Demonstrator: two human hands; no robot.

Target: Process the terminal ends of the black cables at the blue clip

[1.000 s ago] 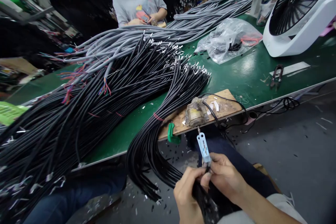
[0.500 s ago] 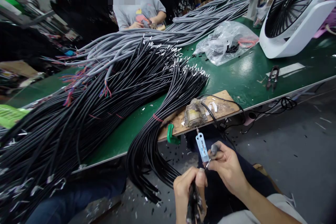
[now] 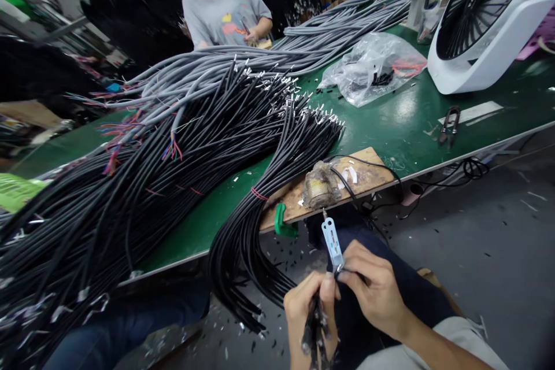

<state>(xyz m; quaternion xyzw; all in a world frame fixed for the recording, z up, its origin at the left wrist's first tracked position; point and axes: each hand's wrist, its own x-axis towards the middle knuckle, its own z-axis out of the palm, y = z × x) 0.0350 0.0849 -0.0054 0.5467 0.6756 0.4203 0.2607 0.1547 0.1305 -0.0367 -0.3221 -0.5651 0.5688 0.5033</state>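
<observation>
My left hand [image 3: 310,312] is closed around several black cables [image 3: 317,329], one of which points up toward a light-blue tool [image 3: 332,243]. My right hand [image 3: 375,286] pinches at the lower end of that tool, close to the left fingertips; what it grips there is too small to make out. The blue tool hangs from a metal shaft on a small motor [image 3: 319,188] covered in clear wrap. That motor sits on a wooden board [image 3: 373,170], beside a green clamp [image 3: 284,222].
Black cables [image 3: 243,139] and grey cables [image 3: 208,63] cover the green table [image 3: 399,121]. Across it sits a person [image 3: 229,6]. To the right are a plastic bag [image 3: 368,69], small snips [image 3: 450,126] and a white fan [image 3: 485,69].
My right hand has moved slightly left and closer to the tool's lower end. The grey tip seen at its fingers before no longer shows. The person opposite has shifted an arm.
</observation>
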